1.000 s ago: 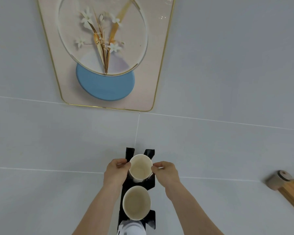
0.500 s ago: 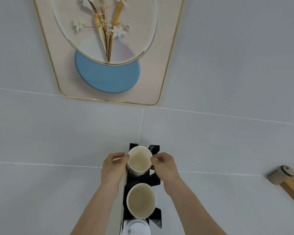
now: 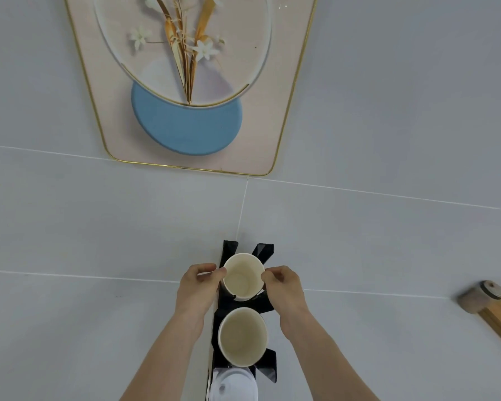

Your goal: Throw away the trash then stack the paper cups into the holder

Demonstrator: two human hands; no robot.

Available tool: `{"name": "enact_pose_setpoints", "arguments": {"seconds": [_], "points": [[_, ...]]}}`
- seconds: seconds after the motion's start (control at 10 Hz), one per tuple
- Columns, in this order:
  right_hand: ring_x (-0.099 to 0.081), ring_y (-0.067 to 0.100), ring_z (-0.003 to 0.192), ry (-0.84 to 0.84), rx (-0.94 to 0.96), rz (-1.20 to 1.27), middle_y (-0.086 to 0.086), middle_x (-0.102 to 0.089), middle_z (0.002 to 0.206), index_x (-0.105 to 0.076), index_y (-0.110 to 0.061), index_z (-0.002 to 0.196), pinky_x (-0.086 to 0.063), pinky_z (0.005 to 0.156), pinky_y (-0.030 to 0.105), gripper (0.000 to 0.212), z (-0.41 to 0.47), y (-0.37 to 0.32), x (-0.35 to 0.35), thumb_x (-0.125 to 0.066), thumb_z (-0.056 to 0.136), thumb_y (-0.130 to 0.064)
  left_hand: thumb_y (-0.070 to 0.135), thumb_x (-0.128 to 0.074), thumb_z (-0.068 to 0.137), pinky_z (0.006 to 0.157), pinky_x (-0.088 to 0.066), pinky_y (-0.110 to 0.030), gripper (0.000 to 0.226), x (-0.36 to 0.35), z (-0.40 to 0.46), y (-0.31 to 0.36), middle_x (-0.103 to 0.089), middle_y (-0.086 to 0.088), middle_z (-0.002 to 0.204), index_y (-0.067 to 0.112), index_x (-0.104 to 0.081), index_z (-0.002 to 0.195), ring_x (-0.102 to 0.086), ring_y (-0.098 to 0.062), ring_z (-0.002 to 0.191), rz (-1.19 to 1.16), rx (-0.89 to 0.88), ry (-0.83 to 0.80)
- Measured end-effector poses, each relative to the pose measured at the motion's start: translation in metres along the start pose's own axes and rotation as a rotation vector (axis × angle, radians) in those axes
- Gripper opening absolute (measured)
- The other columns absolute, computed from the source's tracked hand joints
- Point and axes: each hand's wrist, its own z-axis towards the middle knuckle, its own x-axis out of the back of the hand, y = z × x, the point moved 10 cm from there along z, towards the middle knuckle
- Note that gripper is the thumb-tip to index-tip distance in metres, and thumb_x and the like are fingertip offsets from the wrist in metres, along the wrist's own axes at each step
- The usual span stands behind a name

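A black wall-mounted cup holder (image 3: 263, 251) runs down the lower middle of the grey tiled wall. An open cream paper cup (image 3: 243, 276) sits in its top slot. My left hand (image 3: 198, 287) pinches the cup's left rim and my right hand (image 3: 284, 287) pinches its right rim. A second paper cup (image 3: 242, 336) stands in the slot below, untouched. Under it, at the frame's bottom edge, is a white lidded cup or lid (image 3: 234, 386), partly cut off.
A framed flower picture with a gold rim (image 3: 185, 82) hangs on the wall above the holder. A wooden rail with a round end cap (image 3: 492, 305) juts in at the right edge.
The view has tilted slightly, shifting the picture up and the holder toward centre. Both hands stay on the top cup's rim, which sits about where it was.
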Motion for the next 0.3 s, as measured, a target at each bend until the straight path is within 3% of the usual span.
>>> {"name": "enact_pose_setpoints", "arguments": {"seconds": [0.1, 0.2, 0.3], "points": [[-0.061, 0.017, 0.096, -0.032, -0.021, 0.016, 0.005, -0.069, 0.116, -0.066, -0.017, 0.111, -0.042, 0.069, 0.025, 0.018, -0.001, 0.005, -0.001, -0.059, 0.096, -0.022, 0.031, -0.073, 0.083, 0.099, -0.049, -0.041, 0.031, 0.0, 0.0, 0.001, -0.069, -0.001, 0.112, 0.023, -0.065, 0.112, -0.065, -0.023, 0.107, 0.021, -0.012, -0.002], [-0.058, 0.018, 0.103, -0.043, -0.006, -0.004, -0.002, -0.064, 0.116, -0.06, -0.02, 0.129, -0.042, 0.086, 0.03, 0.035, -0.011, 0.0, 0.005, -0.063, 0.097, -0.032, 0.032, -0.071, 0.085, 0.097, -0.046, -0.039, 0.039, -0.001, -0.006, 0.004, -0.066, 0.0, 0.118, 0.024, -0.059, 0.12, -0.061, -0.023, 0.112, 0.041, -0.019, -0.003], [-0.056, 0.021, 0.121, -0.019, 0.043, -0.073, 0.001, -0.06, 0.138, -0.051, -0.025, 0.145, -0.041, 0.097, 0.033, 0.058, -0.014, -0.003, 0.015, -0.063, 0.094, -0.05, 0.037, -0.069, 0.087, 0.095, -0.04, -0.035, 0.05, 0.001, -0.012, 0.014, -0.064, 0.003, 0.124, 0.028, -0.052, 0.133, -0.056, -0.02, 0.114, 0.044, -0.062, 0.01]]}}
